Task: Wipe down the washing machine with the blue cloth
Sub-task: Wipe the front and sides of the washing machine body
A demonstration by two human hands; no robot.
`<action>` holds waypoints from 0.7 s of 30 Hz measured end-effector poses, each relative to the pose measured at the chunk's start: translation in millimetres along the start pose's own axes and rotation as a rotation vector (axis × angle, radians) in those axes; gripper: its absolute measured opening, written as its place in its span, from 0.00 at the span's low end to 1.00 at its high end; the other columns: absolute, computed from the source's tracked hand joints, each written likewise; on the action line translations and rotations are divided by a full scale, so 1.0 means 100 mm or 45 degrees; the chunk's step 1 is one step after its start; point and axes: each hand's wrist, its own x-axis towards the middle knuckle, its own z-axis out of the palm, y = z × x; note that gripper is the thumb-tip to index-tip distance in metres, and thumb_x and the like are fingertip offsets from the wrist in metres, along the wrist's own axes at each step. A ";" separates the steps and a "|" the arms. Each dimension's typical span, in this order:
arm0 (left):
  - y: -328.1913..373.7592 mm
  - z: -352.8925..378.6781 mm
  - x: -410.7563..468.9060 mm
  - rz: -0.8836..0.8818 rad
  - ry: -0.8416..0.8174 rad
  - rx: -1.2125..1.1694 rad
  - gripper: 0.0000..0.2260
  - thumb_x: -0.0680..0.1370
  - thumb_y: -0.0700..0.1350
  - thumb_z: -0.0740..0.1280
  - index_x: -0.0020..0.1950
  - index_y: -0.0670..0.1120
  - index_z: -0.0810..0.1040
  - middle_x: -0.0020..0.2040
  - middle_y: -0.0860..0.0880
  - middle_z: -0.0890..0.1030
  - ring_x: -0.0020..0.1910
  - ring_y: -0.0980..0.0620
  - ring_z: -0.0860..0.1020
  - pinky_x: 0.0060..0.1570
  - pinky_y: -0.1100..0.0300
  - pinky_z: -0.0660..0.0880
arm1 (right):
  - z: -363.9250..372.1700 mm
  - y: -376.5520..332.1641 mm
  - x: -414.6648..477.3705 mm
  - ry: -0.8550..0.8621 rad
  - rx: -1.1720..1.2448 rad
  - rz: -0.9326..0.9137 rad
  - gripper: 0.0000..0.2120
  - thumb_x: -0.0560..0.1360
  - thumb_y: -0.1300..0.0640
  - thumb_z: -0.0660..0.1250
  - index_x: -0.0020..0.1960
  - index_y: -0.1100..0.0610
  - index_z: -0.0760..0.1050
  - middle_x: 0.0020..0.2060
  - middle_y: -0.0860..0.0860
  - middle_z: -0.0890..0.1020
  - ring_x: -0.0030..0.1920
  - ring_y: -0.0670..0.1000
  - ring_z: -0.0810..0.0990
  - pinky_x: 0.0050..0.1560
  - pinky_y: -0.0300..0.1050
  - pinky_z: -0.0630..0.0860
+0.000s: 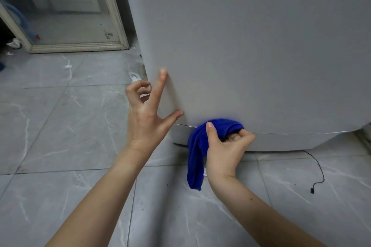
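The washing machine (251, 46) stands on the grey tiled floor (60, 126), and its plain front panel fills the upper right of the view. The right hand (224, 150) grips the blue cloth (195, 146) with thumb and curled fingers closed around the bunched upper part. The bunch is pressed against the seam between the main panel and the lower base strip, near the machine's left corner. The loose tail of the cloth hangs down beside the wrist. The left hand (148, 114) holds nothing: index finger and thumb are extended, tips touching the panel at the left edge, with the remaining fingers curled. A thin black cable (319, 168) lies on the floor at right.
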 end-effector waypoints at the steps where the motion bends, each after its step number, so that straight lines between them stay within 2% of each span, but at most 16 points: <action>1: 0.04 -0.02 0.03 -0.018 0.007 0.005 0.49 0.64 0.50 0.82 0.78 0.56 0.56 0.62 0.42 0.61 0.53 0.50 0.66 0.62 0.75 0.62 | -0.01 -0.06 0.02 0.001 0.016 -0.013 0.24 0.70 0.62 0.76 0.54 0.57 0.62 0.42 0.51 0.77 0.41 0.50 0.79 0.45 0.45 0.78; 4: 0.17 -0.06 0.10 -0.066 0.005 0.011 0.52 0.62 0.50 0.83 0.78 0.55 0.56 0.60 0.35 0.65 0.57 0.45 0.67 0.64 0.69 0.62 | -0.02 -0.28 0.06 0.013 0.049 -0.061 0.24 0.70 0.61 0.77 0.53 0.56 0.61 0.42 0.52 0.76 0.39 0.48 0.77 0.42 0.40 0.76; 8: 0.31 -0.15 0.28 -0.127 0.039 -0.037 0.51 0.63 0.51 0.83 0.78 0.56 0.57 0.59 0.36 0.65 0.57 0.46 0.65 0.64 0.72 0.60 | 0.01 -0.61 0.09 0.027 0.100 -0.113 0.24 0.71 0.62 0.76 0.52 0.57 0.61 0.39 0.50 0.74 0.35 0.44 0.76 0.39 0.33 0.75; 10: 0.40 -0.29 0.42 -0.115 0.019 -0.021 0.49 0.64 0.49 0.83 0.78 0.56 0.58 0.59 0.36 0.66 0.56 0.43 0.67 0.62 0.62 0.69 | 0.03 -0.83 0.08 0.041 0.102 -0.136 0.24 0.71 0.62 0.76 0.53 0.57 0.61 0.40 0.52 0.74 0.36 0.45 0.76 0.39 0.34 0.75; 12: 0.48 -0.50 0.62 -0.107 0.006 -0.026 0.47 0.65 0.48 0.82 0.77 0.56 0.58 0.60 0.36 0.66 0.55 0.45 0.68 0.56 0.54 0.75 | 0.07 -1.13 0.05 0.061 0.111 -0.138 0.24 0.71 0.63 0.76 0.52 0.57 0.61 0.40 0.53 0.74 0.37 0.46 0.76 0.40 0.34 0.76; 14: 0.56 -0.71 0.88 -0.114 -0.039 -0.054 0.47 0.66 0.47 0.82 0.77 0.59 0.57 0.60 0.37 0.65 0.56 0.49 0.67 0.56 0.54 0.74 | 0.13 -1.45 0.02 0.083 0.103 -0.153 0.24 0.71 0.63 0.76 0.52 0.57 0.61 0.40 0.53 0.74 0.37 0.45 0.76 0.40 0.33 0.76; 17: 0.73 -1.04 1.24 -0.088 -0.133 -0.046 0.45 0.68 0.47 0.80 0.77 0.61 0.57 0.60 0.40 0.65 0.55 0.44 0.71 0.57 0.50 0.76 | 0.21 -1.99 -0.04 0.092 0.107 -0.148 0.24 0.71 0.64 0.76 0.54 0.58 0.61 0.41 0.52 0.75 0.39 0.46 0.77 0.42 0.34 0.77; 21: 1.03 -1.58 1.58 -0.123 -0.353 -0.066 0.40 0.72 0.46 0.77 0.77 0.60 0.59 0.58 0.47 0.65 0.53 0.47 0.73 0.53 0.54 0.77 | 0.26 -2.79 -0.19 0.055 0.135 -0.077 0.24 0.72 0.67 0.74 0.59 0.58 0.64 0.47 0.53 0.77 0.41 0.44 0.81 0.42 0.34 0.77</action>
